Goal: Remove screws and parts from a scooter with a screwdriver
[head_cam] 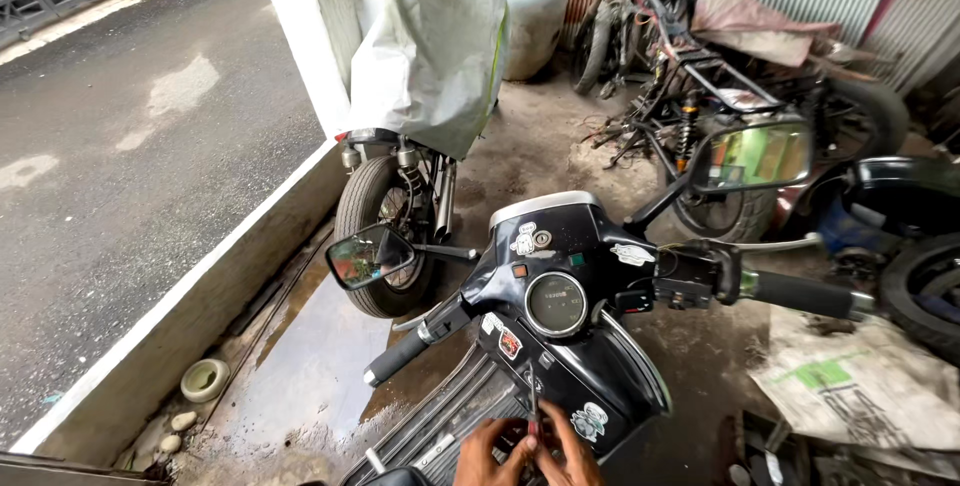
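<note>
A black scooter's handlebar head (560,256) with a round gauge (556,303) and stickers fills the middle of the view. Low down, against the black leg shield (600,386), my left hand (487,454) and my right hand (565,454) are close together. They pinch a thin tool with a red part (533,416) that points up at the shield. The left grip (400,358) and the right grip (805,294) stick out to the sides. Two mirrors (368,257) (755,156) stand above them.
A covered motorcycle (425,46) is parked ahead, its rear wheel (385,231) close to the scooter. A stripped frame (700,76) and tyres lie at the right. A wet floor patch (310,366), a low kerb (200,316) and the road are at left. A sack (860,386) lies at right.
</note>
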